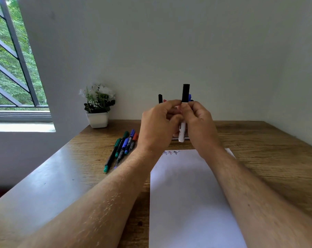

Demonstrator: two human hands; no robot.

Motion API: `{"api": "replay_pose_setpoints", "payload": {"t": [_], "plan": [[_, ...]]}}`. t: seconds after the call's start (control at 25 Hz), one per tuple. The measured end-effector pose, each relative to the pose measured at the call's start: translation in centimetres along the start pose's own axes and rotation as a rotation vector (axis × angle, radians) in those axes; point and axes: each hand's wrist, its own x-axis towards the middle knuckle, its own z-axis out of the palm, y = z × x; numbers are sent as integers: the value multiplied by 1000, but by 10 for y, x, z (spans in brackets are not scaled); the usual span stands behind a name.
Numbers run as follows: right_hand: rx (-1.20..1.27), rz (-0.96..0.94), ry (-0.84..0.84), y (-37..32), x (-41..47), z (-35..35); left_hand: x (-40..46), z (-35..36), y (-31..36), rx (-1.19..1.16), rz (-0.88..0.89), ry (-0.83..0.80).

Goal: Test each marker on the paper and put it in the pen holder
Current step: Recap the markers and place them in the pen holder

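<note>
Both hands hold a white marker with a black cap (185, 93) upright above the desk. My left hand (158, 126) pinches it near the cap's base, and my right hand (199, 120) grips the white barrel (182, 133). The cap is on. Behind the hands, tips of black (160, 98), red and blue (189, 97) markers stick up; the pen holder itself is hidden by my hands. A white sheet of paper (189, 194) lies in front, with small red and blue scribbles (171, 152) at its top edge. Several thin markers (122, 149), green, blue and red, lie left of the paper.
A small white pot with white flowers (98, 104) stands at the back left of the wooden desk (268, 158). The wall runs right behind the desk. A barred window (14, 59) is on the left.
</note>
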Motion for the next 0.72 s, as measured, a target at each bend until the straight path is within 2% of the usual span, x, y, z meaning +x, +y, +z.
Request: {"api": "replay_pose_setpoints", "payload": {"t": [0.16,0.28,0.44,0.72], "plan": [[-77,-10,64,6,3,-2,1,2,0,-88,-10,-13],[-176,-42,92,9,5,-5,9,-4,-3,-273,-109,27],[-330,-120,33,8,1,-3,14,-9,-8,-437,-282,77],[-564,-216,-15,13,1,-2,14,-8,-15,-534,-498,37]]}}
